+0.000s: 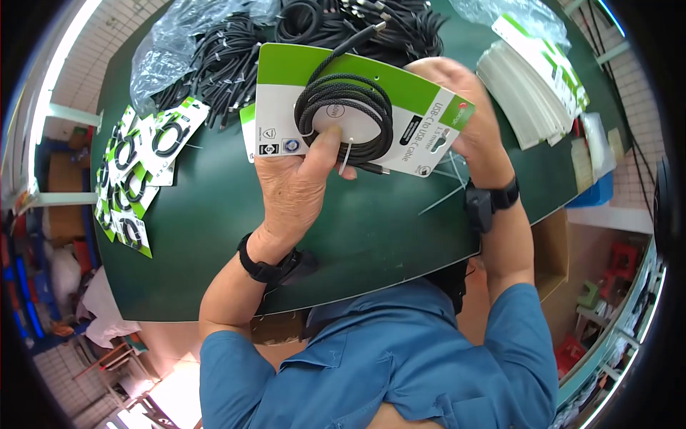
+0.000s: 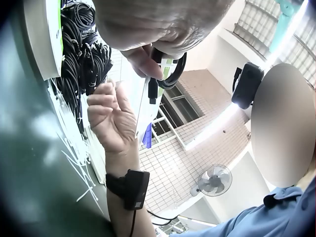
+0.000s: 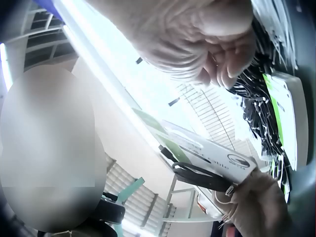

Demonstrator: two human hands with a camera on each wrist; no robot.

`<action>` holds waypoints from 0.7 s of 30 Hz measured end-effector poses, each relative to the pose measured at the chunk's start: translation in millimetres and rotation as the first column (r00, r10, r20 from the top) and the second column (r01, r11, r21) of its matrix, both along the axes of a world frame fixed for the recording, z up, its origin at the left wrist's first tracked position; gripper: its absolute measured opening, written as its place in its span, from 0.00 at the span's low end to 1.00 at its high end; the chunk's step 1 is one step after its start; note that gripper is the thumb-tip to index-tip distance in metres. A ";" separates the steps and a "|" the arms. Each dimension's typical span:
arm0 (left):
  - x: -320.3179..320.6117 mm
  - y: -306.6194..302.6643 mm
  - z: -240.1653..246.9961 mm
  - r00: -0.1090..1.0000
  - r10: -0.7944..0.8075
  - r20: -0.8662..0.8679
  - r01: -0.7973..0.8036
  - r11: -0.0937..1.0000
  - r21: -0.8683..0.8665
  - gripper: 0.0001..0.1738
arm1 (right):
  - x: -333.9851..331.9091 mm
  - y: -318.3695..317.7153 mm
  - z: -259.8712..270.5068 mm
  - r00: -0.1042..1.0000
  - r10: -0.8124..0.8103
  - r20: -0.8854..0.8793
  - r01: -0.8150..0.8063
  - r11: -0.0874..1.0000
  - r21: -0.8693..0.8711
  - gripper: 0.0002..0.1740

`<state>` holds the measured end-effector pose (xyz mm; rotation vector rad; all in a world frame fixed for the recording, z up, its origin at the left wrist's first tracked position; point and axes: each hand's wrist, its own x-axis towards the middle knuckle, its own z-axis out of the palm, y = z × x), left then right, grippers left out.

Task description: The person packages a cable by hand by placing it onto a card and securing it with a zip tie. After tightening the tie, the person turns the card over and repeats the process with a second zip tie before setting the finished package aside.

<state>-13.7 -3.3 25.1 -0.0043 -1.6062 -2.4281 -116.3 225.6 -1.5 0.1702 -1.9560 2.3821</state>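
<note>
My left hand (image 1: pixel 293 186) grips the left part of a green and white packaging card (image 1: pixel 275 111) printed "USB-C to USB-C cable". Its thumb presses inside a coiled black braided cable (image 1: pixel 384 125) lying on the card's face. A white cable tie (image 1: pixel 348 154) loops round the coil's lower side. One plug points up past the card's top edge. My right hand (image 1: pixel 482 132) is behind the card's right end, its fingers partly hidden there. In the left wrist view the right hand (image 2: pixel 113 118) has bent fingers near the card; I cannot tell whether they pinch anything.
Carded cables (image 1: pixel 168 139) lie in a pile at the left of the green table (image 1: pixel 371 236). Loose black cables (image 1: pixel 229 64) are heaped at the back, beside clear plastic (image 1: pixel 168 50). A stack of cards (image 1: pixel 525 93) stands at right; loose white ties (image 1: pixel 443 199) lie near the right wrist.
</note>
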 end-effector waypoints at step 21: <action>1.2 3.0 -18.1 0.980 -0.161 -0.120 0.139 0.976 -0.170 0.13 | 53.7 20.8 -89.6 0.863 0.505 -0.015 -0.485 0.835 0.259 0.16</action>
